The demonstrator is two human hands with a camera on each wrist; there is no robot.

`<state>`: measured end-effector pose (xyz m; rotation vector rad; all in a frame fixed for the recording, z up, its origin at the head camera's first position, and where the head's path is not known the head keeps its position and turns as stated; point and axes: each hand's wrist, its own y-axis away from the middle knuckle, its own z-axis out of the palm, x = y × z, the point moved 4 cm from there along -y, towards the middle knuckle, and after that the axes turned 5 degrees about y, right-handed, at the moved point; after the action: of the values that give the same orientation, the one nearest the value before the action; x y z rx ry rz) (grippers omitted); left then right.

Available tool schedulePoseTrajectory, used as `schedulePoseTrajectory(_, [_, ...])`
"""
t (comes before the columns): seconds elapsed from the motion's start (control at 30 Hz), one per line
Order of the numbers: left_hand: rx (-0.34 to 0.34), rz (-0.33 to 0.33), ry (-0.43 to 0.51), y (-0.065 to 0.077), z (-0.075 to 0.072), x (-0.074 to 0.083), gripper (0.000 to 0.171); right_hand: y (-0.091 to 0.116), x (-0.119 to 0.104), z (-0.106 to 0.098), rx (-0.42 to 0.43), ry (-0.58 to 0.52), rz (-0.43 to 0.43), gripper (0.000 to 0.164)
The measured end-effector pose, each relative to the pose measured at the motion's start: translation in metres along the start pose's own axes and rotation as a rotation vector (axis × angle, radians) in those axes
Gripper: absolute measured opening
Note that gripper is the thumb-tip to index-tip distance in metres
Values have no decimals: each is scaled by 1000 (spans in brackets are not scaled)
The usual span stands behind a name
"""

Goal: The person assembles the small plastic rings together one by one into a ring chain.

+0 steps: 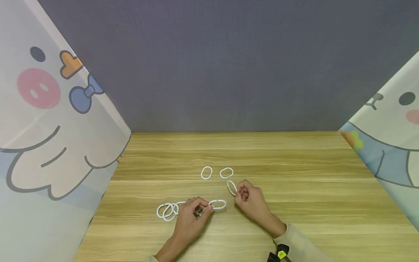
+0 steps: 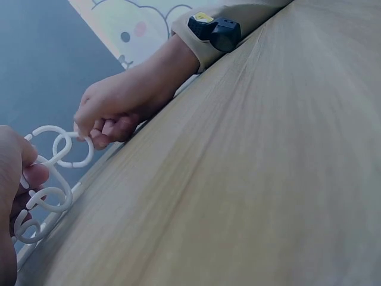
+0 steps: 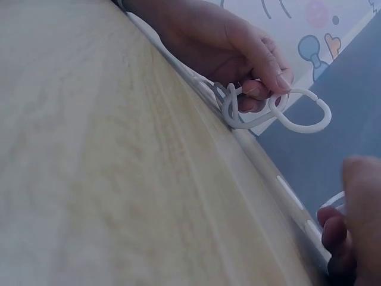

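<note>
Thumb and fingertips of my left hand (image 1: 192, 217) pinch a white plastic link (image 1: 225, 204), an oval ring with a small gap in its side. That link joins a chain of similar white links (image 1: 157, 211) trailing left on the table, partly hidden behind the hand. In the right wrist view, the pinched link (image 3: 309, 130) sticks out past the left fingertips, hooked through the one behind it. To the right, my right hand (image 1: 251, 201) pinches a single white link (image 1: 228, 185) by its lower end, tilted upright. A short space separates the two held links in the head view.
Two loose white links, one oval (image 1: 201, 173) and another beside it (image 1: 233, 171), lie on the wooden table (image 1: 294, 214) beyond the hands. A grey panel (image 1: 209, 72) rises at the back. Cartoon-printed panels stand at both sides. A black device (image 1: 282, 250) sits on the right wrist.
</note>
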<state>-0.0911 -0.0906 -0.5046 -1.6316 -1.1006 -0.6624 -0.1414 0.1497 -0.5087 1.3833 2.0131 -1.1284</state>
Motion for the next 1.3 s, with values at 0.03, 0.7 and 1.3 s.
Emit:
schedulePoseTrajectory(0.03, [-1, 4, 0, 0, 0, 0, 23, 0, 0, -1, 1, -39, 27, 21])
schedulePoseTrajectory(0.7, [1, 54, -4, -1, 0, 0, 22, 8, -15, 4, -196, -791, 28, 3])
schedulePoseTrajectory(1.3, [3, 33, -4, -1, 0, 0, 22, 17, -23, 18, -287, -774, 99, 10])
